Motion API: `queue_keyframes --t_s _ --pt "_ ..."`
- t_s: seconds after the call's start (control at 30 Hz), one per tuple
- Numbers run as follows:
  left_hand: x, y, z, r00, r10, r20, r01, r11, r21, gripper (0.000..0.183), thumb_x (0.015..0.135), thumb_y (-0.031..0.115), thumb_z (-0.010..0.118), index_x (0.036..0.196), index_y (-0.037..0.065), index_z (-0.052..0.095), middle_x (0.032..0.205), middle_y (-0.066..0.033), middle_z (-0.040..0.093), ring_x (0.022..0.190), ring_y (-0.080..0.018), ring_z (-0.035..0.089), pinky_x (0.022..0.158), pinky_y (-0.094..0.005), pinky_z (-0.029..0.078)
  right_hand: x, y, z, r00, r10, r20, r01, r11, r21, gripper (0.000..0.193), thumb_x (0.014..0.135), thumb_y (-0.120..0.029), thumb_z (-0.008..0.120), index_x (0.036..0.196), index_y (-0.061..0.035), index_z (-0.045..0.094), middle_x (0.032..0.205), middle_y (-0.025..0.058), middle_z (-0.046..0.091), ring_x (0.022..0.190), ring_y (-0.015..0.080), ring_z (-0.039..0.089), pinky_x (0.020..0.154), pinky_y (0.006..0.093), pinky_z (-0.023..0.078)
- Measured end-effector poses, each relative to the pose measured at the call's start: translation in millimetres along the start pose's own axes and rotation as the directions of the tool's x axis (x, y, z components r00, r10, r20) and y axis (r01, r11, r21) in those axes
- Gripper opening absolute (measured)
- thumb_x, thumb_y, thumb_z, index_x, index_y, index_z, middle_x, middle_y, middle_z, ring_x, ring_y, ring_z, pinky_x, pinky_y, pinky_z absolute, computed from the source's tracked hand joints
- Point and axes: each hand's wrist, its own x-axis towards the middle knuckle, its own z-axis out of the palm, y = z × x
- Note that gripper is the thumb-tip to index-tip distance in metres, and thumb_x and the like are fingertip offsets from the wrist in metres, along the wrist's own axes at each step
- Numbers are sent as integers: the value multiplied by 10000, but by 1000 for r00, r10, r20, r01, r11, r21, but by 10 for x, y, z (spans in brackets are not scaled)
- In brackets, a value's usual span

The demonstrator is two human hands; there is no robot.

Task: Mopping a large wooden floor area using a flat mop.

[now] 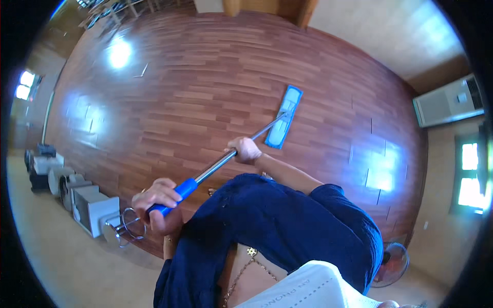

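A flat mop spans the middle of the view, its blue rectangular mop head [279, 134] lying on the wooden floor. From there a metal mop handle [213, 167] slopes down to the left and ends in a blue grip [186, 189]. My left hand [158, 201] is closed around that blue grip near its top end. Farther down, my right hand [245, 150] wraps round the metal pole, closer to the mop head. The pole hides parts of both palms.
Along the left wall stand several grey and white appliances or boxes [95, 208], with a shiny wire-framed stand [123, 228] near my left hand. At the right are a tall white air conditioner [439, 108] and a fan [393, 264]. Furniture legs [133, 9] show far left.
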Motion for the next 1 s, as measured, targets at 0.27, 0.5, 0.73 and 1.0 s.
queue_keyframes --t_s 0.27,0.5,0.73,1.0 --pt "-171 -955 1256 856 -351 380 465 844 -267 224 867 193 535 827 -18 599 580 -83 556 544 -210 569 668 -410 476 -1338 1071 -975 913 267 -308 -285 958 -15 321 809 -279 655 602 -83 509 626 143 559 683 373 565 630 471 437" --pt "-498 -1304 2016 639 -429 639 702 665 -256 247 909 161 528 736 8 616 637 -62 577 600 -158 560 758 -373 466 -2421 1217 -1404 730 501 -465 -579 815 -30 326 765 -247 673 573 -45 506 629 147 553 683 372 559 638 481 435" --pt "-424 -1340 2308 463 -415 783 815 547 -192 236 895 168 557 733 11 626 662 -58 593 638 -145 568 782 -362 466 -2903 1104 -1331 572 513 -640 -667 745 1 303 758 -208 715 592 -44 521 607 137 556 643 365 561 605 446 439" --pt "-46 -1054 2343 545 -389 743 746 629 -218 147 845 130 596 743 28 625 678 -65 604 670 -156 576 798 -374 463 -2599 973 -1588 701 435 -566 -548 836 -36 258 735 -197 729 630 -48 546 624 138 562 626 379 556 585 451 439"
